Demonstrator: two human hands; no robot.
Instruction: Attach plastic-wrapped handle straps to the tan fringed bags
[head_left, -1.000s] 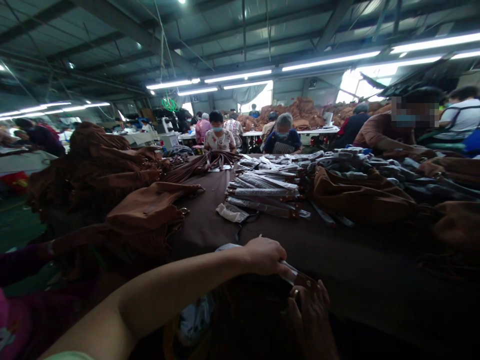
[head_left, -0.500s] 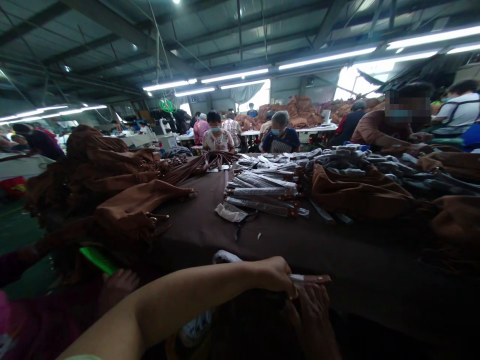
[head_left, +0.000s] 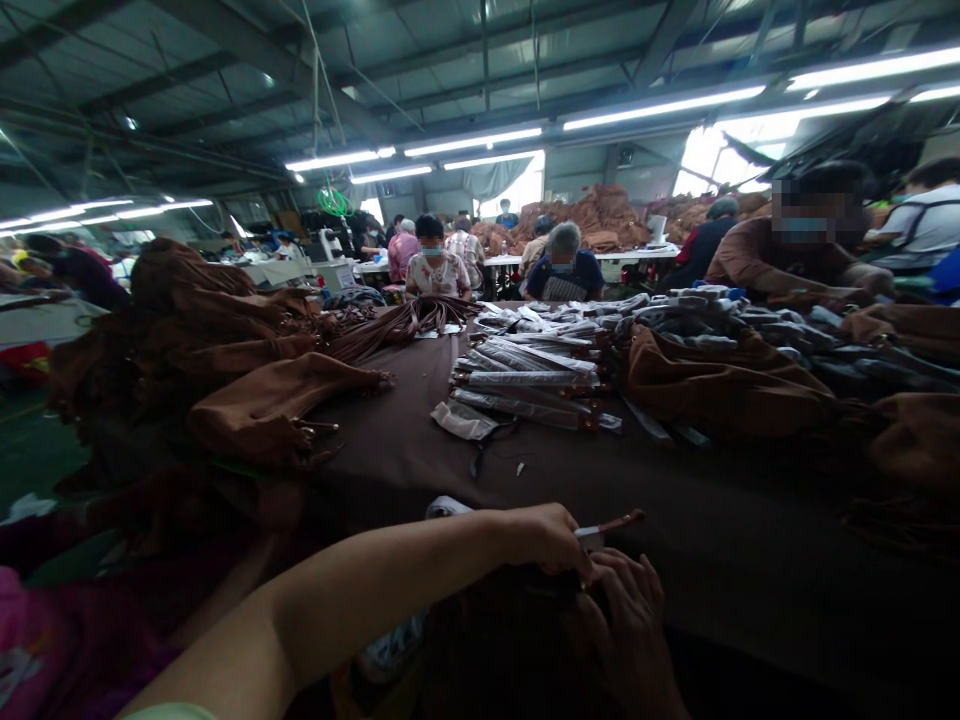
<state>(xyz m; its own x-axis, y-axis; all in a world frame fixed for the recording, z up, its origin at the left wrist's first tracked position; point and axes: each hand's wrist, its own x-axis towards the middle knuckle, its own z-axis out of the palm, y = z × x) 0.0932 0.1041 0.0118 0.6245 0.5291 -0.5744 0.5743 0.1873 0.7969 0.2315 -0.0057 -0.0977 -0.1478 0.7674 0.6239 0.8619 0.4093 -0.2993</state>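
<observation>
My left hand (head_left: 551,538) is closed around a brown strap (head_left: 622,521) at the near edge of the table. Its tip sticks out to the right and slants upward, with a white wrapping (head_left: 590,538) just behind it. My right hand (head_left: 626,600) is right below, fingers bent and close against the left fingertips. What lies between the right fingers is hidden in shadow. Beside my left forearm shows a pale roll (head_left: 448,507). Farther in, wrapped straps (head_left: 525,378) lie in a stack, with a loose white sleeve (head_left: 463,420) in front.
Brown bags (head_left: 270,405) are heaped on the left and another brown bag (head_left: 720,385) lies at right on the dark tabletop (head_left: 405,440). A bundle of brown straps (head_left: 412,320) lies behind. A co-worker's arm (head_left: 240,570) is close on my left; other people sit across the table.
The strap's tip has tilted upward and moved slightly left. My right hand's fingers have bent more. At left, the co-worker's hand has shifted and the bright green object is mostly out of sight.
</observation>
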